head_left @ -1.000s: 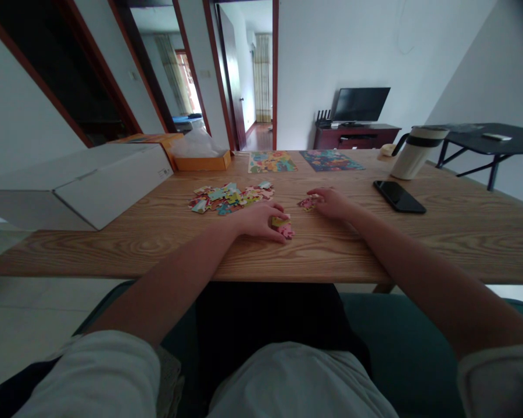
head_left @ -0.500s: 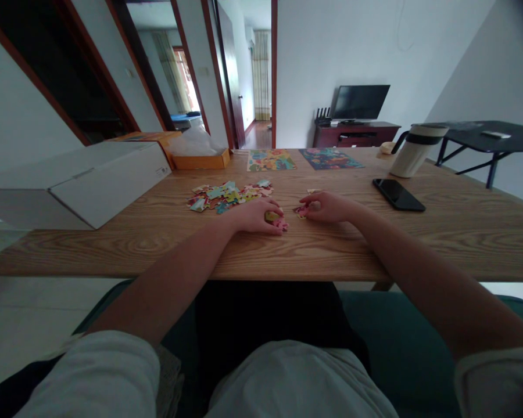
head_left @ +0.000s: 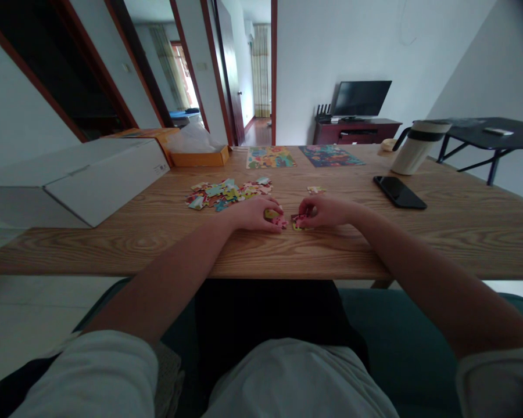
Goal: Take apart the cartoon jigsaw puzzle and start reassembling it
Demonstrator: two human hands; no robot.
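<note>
Working from the head camera, I'll take the tabletop (head_left: 470,249) from left to right. At the far left sits a large white cardboard box (head_left: 96,186), shut as far as I can see, so I can't tell what it holds. Just behind it is an open orange box (head_left: 198,158) with a crumpled clear plastic bag (head_left: 196,139) bulging out of the top.

In front of the orange box lies a loose heap of jigsaw pieces (head_left: 226,194), multicoloured and mostly flat. Just right of the heap, my left hand (head_left: 255,213) is curled palm-down, its fingertips on a yellow piece (head_left: 271,213) with a pink piece (head_left: 279,222) at its side. From here I can't tell whether that hand has a real grip.

My right hand (head_left: 325,212) is nearly closed, thumb and fingers pinched on a small pink-and-yellow cluster of pieces (head_left: 299,222) resting on the wood, close to the left hand but not touching it. A single loose piece (head_left: 316,189) lies farther out.

Along the far edge are two assembled puzzles, one pale (head_left: 270,157) and one dark blue (head_left: 331,155). To the right, a black phone (head_left: 398,192) lies face up, and a white tumbler with a dark band (head_left: 418,148) stands upright beyond it.
</note>
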